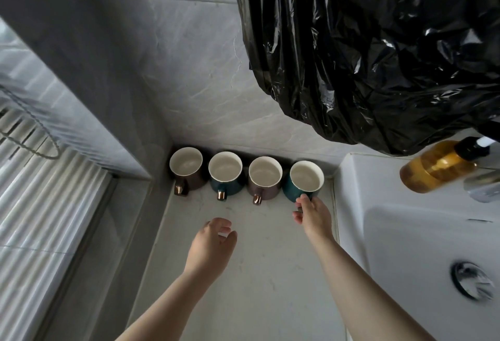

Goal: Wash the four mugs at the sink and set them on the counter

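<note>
Four mugs stand in a row at the centre of the frame, along the back edge of the pale worktop (257,273) where it meets the grey tiled wall (189,70). All have their mouths up and their white insides showing. From left to right they are the first brown mug (186,167), the left teal mug (225,171), the second brown mug (265,175) and the right teal mug (305,181). The right hand (313,214) reaches in from the lower right, and its fingers (298,216) and thumb grasp the right teal mug at its handle. Whether that mug is clear of the worktop cannot be told. The left hand (213,243) hovers over the worktop below the row, its fingers (224,225) loosely curled and holding nothing. At the right of the frame lies the white sink (405,232) with its metal drain (472,279). An amber soap bottle (441,166) stands at its back, and a black plastic bag (378,51) hangs across the upper right.
</note>
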`<act>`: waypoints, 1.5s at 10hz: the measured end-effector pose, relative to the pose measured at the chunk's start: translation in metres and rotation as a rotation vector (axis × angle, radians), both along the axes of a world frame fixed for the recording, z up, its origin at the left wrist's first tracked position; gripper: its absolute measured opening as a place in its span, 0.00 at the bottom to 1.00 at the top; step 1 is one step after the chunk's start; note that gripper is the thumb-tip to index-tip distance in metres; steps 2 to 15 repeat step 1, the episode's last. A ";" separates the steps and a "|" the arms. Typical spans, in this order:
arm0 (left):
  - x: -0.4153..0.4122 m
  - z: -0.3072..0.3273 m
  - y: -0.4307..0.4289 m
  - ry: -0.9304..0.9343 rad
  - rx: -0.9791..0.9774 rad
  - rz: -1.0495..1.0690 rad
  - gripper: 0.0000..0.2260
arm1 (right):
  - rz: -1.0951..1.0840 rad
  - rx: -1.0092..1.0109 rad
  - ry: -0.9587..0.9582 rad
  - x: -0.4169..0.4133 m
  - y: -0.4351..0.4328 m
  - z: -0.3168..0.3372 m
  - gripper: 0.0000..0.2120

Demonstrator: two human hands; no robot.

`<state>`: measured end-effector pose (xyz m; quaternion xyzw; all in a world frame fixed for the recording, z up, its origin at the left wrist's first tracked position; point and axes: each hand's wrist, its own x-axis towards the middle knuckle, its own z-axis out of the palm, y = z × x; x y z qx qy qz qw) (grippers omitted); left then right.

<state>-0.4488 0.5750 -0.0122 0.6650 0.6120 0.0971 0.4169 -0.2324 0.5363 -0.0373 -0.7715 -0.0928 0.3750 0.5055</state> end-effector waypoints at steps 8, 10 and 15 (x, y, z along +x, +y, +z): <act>-0.006 0.009 -0.003 -0.026 0.013 0.027 0.09 | 0.069 -0.090 -0.133 0.005 -0.012 0.006 0.12; -0.006 0.009 -0.003 -0.026 0.013 0.027 0.09 | 0.069 -0.090 -0.133 0.005 -0.012 0.006 0.12; -0.006 0.009 -0.003 -0.026 0.013 0.027 0.09 | 0.069 -0.090 -0.133 0.005 -0.012 0.006 0.12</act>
